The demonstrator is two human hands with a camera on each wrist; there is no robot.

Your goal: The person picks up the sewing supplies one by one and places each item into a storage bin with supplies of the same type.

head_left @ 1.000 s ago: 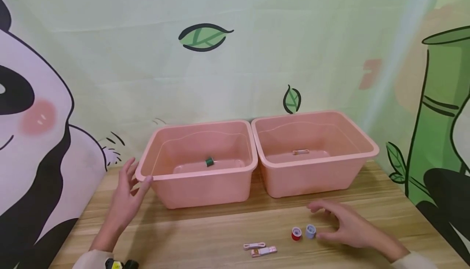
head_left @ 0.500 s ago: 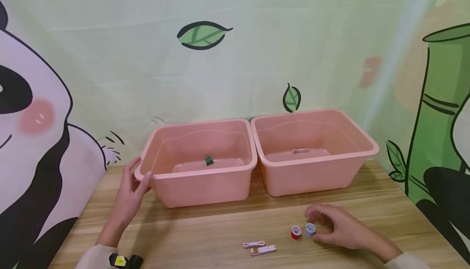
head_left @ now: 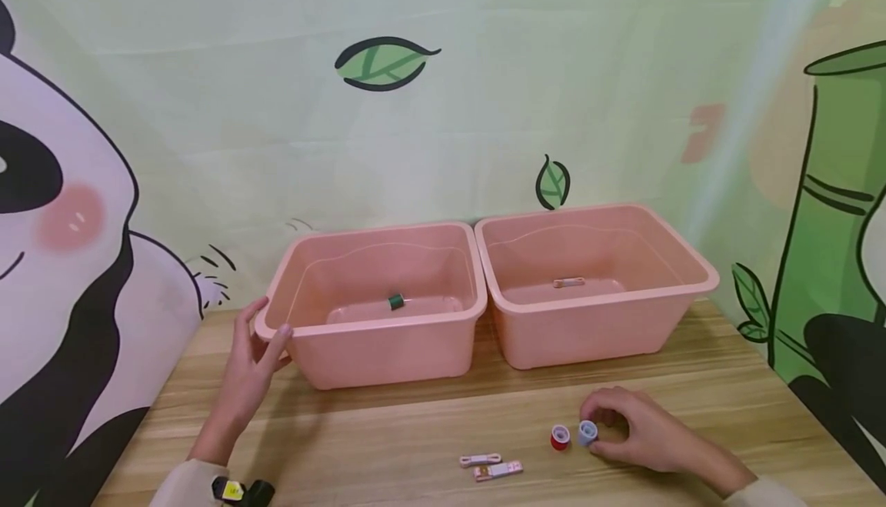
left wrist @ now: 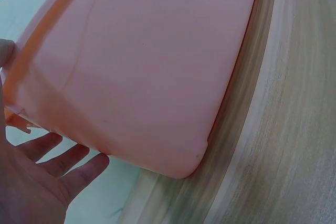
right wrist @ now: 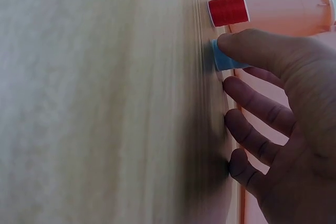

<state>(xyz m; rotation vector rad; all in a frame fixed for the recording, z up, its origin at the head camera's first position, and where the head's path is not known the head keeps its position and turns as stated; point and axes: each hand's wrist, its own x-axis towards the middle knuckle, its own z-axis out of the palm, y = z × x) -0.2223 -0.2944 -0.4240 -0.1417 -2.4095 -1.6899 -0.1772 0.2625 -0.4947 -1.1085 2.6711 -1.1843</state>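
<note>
My left hand (head_left: 245,380) grips the near left corner of the left pink plastic bin (head_left: 388,357), thumb on the front rim and fingers along the side. In the left wrist view, several fingers (left wrist: 86,174) rest near the bin's outer wall. On the table, my right hand (head_left: 647,431) pinches a light blue thread spool (head_left: 587,434) between thumb and index finger. The right wrist view shows the thumb covering part of that spool, the other fingers loosely bent. Just left of it stands a red thread spool (head_left: 560,438). A green thread spool (head_left: 395,301) lies inside the left bin.
A second pink bin (head_left: 602,330) stands against the first on the right, with a small banded bundle (head_left: 569,282) inside. Two small flat bundles (head_left: 480,460) lie on the wooden table (head_left: 388,445) near the front. Behind hangs a printed cloth (head_left: 484,122).
My left hand has closed on the bin's corner. My right thumb and index finger have moved in from the right and come together on the light blue spool.
</note>
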